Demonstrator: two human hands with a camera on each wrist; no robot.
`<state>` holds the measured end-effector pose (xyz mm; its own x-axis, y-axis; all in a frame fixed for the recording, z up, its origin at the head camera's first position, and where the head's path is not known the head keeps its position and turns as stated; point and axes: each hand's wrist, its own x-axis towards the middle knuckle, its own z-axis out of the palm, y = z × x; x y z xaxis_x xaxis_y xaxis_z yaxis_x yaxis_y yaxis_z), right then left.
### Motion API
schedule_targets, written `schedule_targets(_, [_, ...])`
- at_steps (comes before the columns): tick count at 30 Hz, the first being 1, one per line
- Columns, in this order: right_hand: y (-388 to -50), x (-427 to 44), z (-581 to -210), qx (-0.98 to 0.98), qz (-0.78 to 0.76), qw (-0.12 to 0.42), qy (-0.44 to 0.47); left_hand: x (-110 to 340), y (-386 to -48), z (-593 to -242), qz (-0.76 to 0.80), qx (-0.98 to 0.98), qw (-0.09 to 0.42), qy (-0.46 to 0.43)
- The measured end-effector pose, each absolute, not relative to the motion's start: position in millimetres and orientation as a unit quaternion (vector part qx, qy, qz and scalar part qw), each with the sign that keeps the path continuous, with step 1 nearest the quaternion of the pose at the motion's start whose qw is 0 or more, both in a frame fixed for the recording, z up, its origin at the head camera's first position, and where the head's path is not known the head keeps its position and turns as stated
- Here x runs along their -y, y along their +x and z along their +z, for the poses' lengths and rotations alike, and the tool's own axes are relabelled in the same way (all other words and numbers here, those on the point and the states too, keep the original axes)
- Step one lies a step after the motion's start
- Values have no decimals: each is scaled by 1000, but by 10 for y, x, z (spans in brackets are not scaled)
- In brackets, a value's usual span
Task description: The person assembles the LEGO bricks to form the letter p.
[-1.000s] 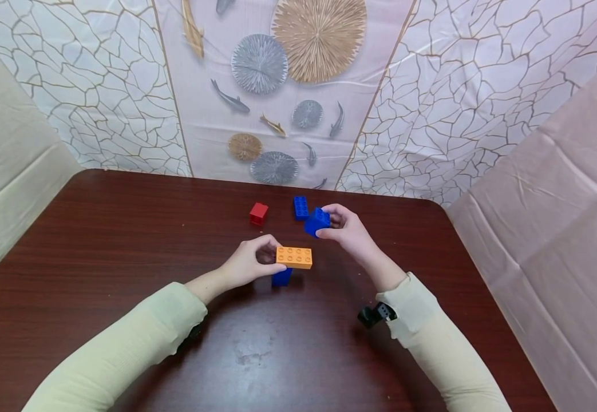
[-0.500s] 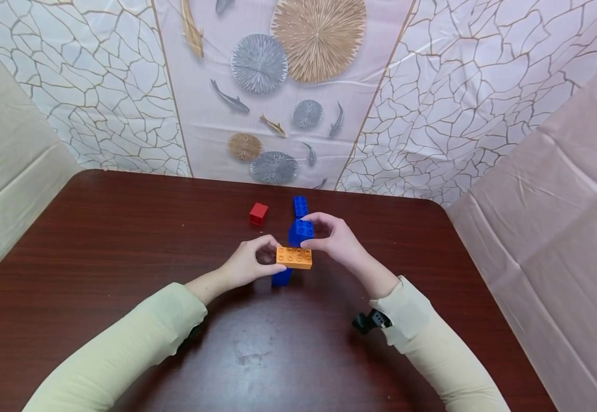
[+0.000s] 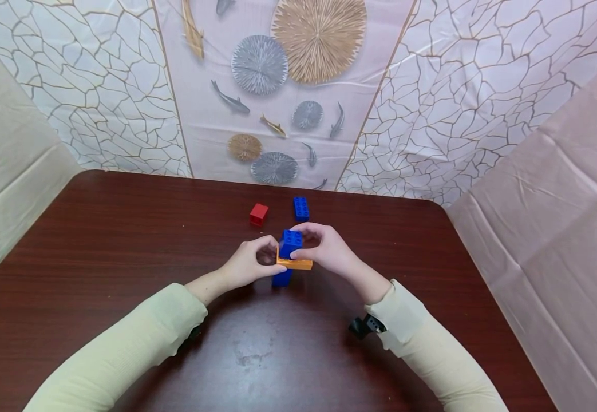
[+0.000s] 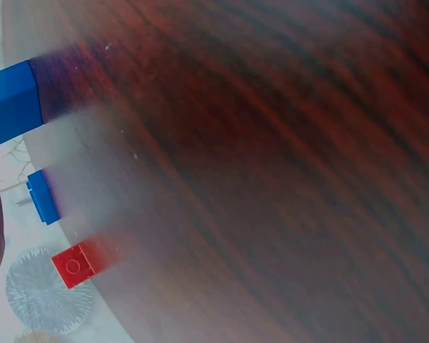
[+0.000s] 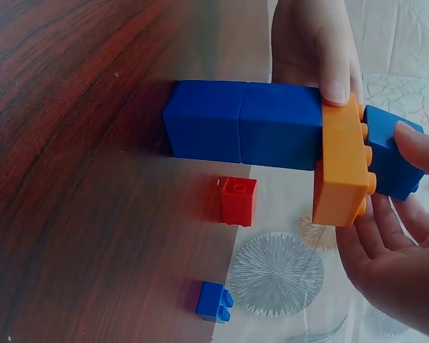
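My left hand [image 3: 241, 268] pinches the left end of an orange eight-stud building brick [image 3: 300, 264]. That brick lies across the top of two stacked blue bricks [image 5: 243, 125], seen sideways in the right wrist view; in the head view only part of the lower blue stack [image 3: 281, 278] shows beneath it. With thumb and fingers, my right hand [image 3: 331, 252] holds another blue brick [image 3: 290, 245] over the orange one's left part. In the right wrist view this blue brick [image 5: 390, 153] is right at the orange studs, some still visible; whether it touches them I cannot tell.
Farther back on the dark wooden table [image 3: 123, 240] stands a small red brick [image 3: 259, 214]. A blue eight-stud brick [image 3: 301, 209] lies to its right. Behind the table's far edge hangs a patterned cloth [image 3: 216, 149].
My right hand has carried its blue brick left and nearer, from beside the far blue brick to over the orange brick. My left hand has stayed in place.
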<state>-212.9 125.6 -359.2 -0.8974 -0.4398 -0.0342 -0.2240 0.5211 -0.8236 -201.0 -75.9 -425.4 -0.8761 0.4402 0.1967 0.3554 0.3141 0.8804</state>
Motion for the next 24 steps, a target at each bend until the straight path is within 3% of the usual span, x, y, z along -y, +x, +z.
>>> schedule_targets(24, [-2052, -1241, -3575, -874, -407, 89, -249, 768, -1992, -4215, 522, -814, 47, 249])
